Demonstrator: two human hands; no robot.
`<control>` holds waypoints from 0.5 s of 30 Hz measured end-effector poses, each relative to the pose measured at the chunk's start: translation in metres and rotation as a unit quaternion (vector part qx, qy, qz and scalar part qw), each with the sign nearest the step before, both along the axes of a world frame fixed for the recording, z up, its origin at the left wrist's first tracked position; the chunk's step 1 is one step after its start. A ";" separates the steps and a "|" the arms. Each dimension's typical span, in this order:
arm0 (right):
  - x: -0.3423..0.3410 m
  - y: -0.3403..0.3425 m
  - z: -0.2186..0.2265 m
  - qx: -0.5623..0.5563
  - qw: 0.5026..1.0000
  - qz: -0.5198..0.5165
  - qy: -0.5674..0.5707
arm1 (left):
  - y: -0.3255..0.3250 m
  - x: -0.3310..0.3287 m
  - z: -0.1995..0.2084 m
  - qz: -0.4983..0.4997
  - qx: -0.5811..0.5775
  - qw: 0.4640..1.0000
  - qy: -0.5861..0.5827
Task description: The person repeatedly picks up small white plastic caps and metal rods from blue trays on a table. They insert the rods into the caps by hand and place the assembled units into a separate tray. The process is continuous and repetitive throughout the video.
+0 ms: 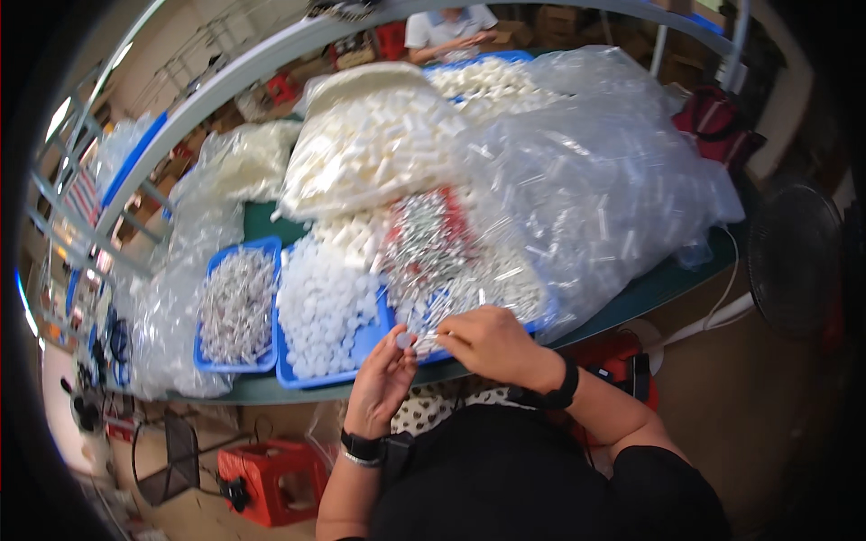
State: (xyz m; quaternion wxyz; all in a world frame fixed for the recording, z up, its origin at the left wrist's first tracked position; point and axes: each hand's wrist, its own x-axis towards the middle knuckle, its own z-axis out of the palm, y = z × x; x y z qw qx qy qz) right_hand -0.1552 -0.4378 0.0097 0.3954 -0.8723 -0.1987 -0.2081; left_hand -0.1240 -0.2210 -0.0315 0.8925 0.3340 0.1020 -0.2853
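Just above the worktop (631,302) edge, a small white cap (405,340) is pinched in the left hand (383,379); a thin clear tube (431,337) is pinched by the right hand (492,344), lying crosswise, pointing leftward at the cap.

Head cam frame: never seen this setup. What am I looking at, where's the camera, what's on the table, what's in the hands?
No machine here: a person works with bare hands. The camera sits on their head, looking down through a fisheye lens, so straight edges bend. The left hand pinches a small white cap; the right hand meets it, holding something thin that is hard to make out. On the green table lie a blue tray of small metal pieces, a blue tray of white caps, and big clear bags of plastic parts. Another person sits at the far end.
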 end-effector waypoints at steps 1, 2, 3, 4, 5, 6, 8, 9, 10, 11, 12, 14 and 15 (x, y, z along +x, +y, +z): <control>0.002 0.004 0.003 0.008 1.000 0.003 0.002 | 0.003 -0.003 -0.001 0.011 0.007 1.000 -0.007; 0.002 0.005 0.006 0.021 1.000 0.007 0.002 | 0.005 -0.004 0.000 0.007 0.004 1.000 -0.008; 0.004 0.006 0.005 0.012 1.000 0.009 0.007 | 0.003 -0.002 0.003 0.005 -0.005 1.000 0.004; 0.008 0.007 0.005 0.004 1.000 0.013 0.009 | 0.004 -0.001 0.003 0.005 -0.016 1.000 0.001; 0.010 0.009 0.003 -0.004 1.000 0.010 0.001 | 0.002 0.000 0.001 0.001 -0.026 1.000 0.011; 0.012 0.011 0.001 -0.006 1.000 0.011 0.005 | 0.002 0.003 0.001 -0.005 -0.035 0.999 0.016; 0.015 0.014 0.001 -0.033 0.998 0.009 0.048 | 0.004 0.007 -0.004 -0.007 -0.046 0.999 0.020; 0.017 0.014 0.000 -0.039 0.998 0.011 0.049 | 0.004 0.010 -0.005 -0.014 -0.052 0.998 0.020; 0.018 0.014 -0.001 -0.045 0.998 0.013 0.049 | 0.005 0.011 -0.006 -0.011 -0.054 0.998 0.021; 0.020 0.015 -0.002 -0.051 0.997 0.013 0.050 | 0.007 0.012 -0.007 -0.009 -0.057 0.998 0.023; 0.022 0.015 -0.002 -0.059 0.997 0.013 0.052 | 0.007 0.014 -0.008 -0.009 -0.060 0.998 0.025; 0.024 0.016 0.000 -0.074 0.996 0.011 0.056 | 0.007 0.016 -0.008 -0.007 -0.062 0.998 0.025; 0.026 0.017 -0.001 -0.076 0.996 0.011 0.054 | 0.007 0.017 -0.009 -0.006 -0.060 0.998 0.025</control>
